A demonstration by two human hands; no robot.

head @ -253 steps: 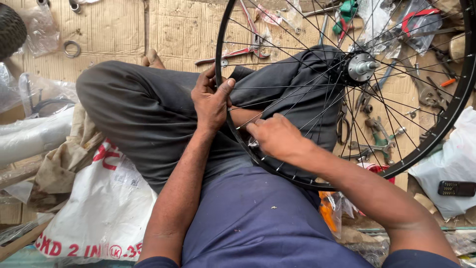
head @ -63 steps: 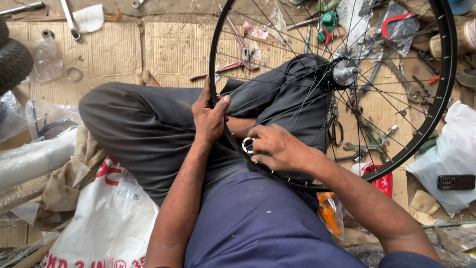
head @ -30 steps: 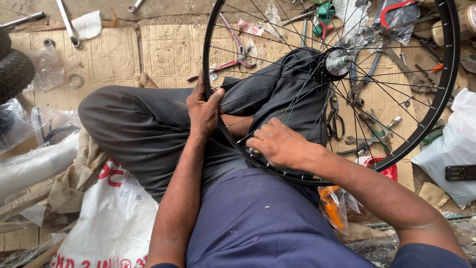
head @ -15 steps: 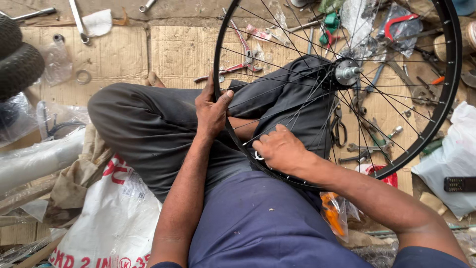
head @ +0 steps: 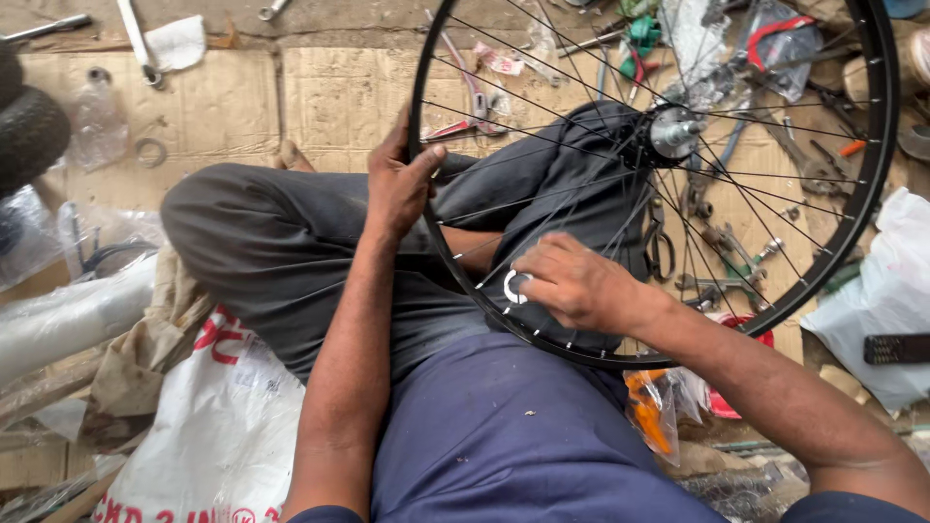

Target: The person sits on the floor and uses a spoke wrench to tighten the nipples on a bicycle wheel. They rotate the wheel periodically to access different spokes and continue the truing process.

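Cardboard floor [head: 329, 97] strewn with tools; left hand [head: 402, 184] grips wheel rim [head: 886, 145], right hand [head: 576, 284] pinches round spoke wrench [head: 513, 287].

Black-rimmed bicycle wheel with thin metal spokes [head: 877, 194] and silver centre hub [head: 675, 131]: bare of tyre, lying tilted across the seated person's lap. Small round silver spoke wrench [head: 514, 287]: set on a spoke just inside the rim's near edge.

We see the left hand [head: 405, 186] gripping the black bicycle wheel [head: 877, 184] at its rim. The right hand [head: 576, 283] pinches a small round spoke wrench [head: 513, 287] against the spokes, above crossed legs.
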